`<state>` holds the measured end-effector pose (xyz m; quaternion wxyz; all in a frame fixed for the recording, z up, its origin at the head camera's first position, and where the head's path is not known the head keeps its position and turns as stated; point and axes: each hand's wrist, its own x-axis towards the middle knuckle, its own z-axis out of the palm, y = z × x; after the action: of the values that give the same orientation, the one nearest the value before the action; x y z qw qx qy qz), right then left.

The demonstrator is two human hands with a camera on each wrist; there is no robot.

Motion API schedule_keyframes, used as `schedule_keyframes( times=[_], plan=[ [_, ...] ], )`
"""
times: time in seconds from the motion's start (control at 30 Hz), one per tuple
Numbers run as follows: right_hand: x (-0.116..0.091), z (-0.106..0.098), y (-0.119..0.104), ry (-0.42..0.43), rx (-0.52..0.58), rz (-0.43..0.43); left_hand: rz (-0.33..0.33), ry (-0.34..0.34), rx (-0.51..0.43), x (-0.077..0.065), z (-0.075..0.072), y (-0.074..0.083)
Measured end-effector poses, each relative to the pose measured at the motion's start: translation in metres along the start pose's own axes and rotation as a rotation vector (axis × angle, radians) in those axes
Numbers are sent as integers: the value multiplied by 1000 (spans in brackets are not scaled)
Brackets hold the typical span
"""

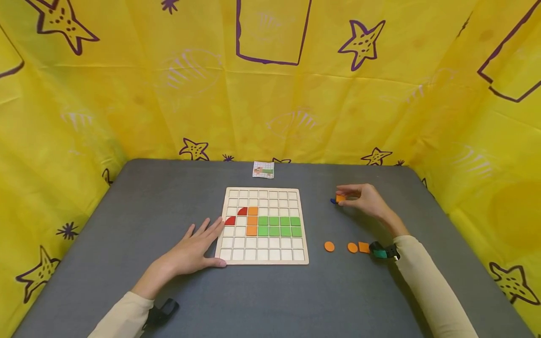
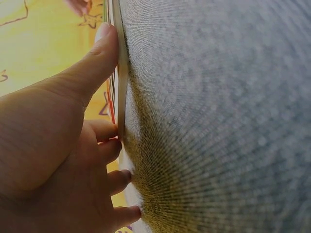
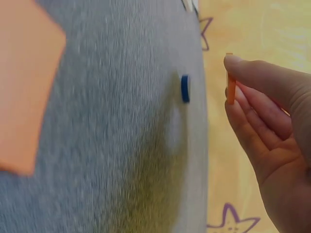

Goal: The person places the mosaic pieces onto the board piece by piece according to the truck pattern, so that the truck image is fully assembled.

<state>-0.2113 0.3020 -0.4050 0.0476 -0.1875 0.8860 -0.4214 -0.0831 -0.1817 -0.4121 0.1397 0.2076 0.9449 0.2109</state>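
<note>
A square wooden grid board [image 1: 268,263] lies on the grey table, with red quarter-round, orange square and green square tiles set in its cells. My left hand [image 1: 192,251] lies at the board's left edge, fingers spread, thumb near the front corner. Off to the right of the board, my right hand [image 1: 367,203] pinches an orange square tile [image 3: 232,91] between thumb and fingers, raised off the tabletop in the right wrist view. Close by those fingertips, a small blue piece [image 3: 185,88] is on the table; its full shape is hard to make out.
Two orange discs, one nearer the board [image 1: 329,246] and another disc [image 1: 352,247], lie at the right, with an orange square tile [image 1: 363,247] beside the second. Behind the board is a small printed card [image 1: 263,170]. Yellow patterned cloth [image 1: 270,94] stands around the table.
</note>
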Motion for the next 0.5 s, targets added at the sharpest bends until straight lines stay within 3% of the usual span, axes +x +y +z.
schedule_keyframes(
  times=[0.5],
  plan=[
    [1,28,-32,-20,-55,-97,3,2,6,2,2,-1]
  ],
)
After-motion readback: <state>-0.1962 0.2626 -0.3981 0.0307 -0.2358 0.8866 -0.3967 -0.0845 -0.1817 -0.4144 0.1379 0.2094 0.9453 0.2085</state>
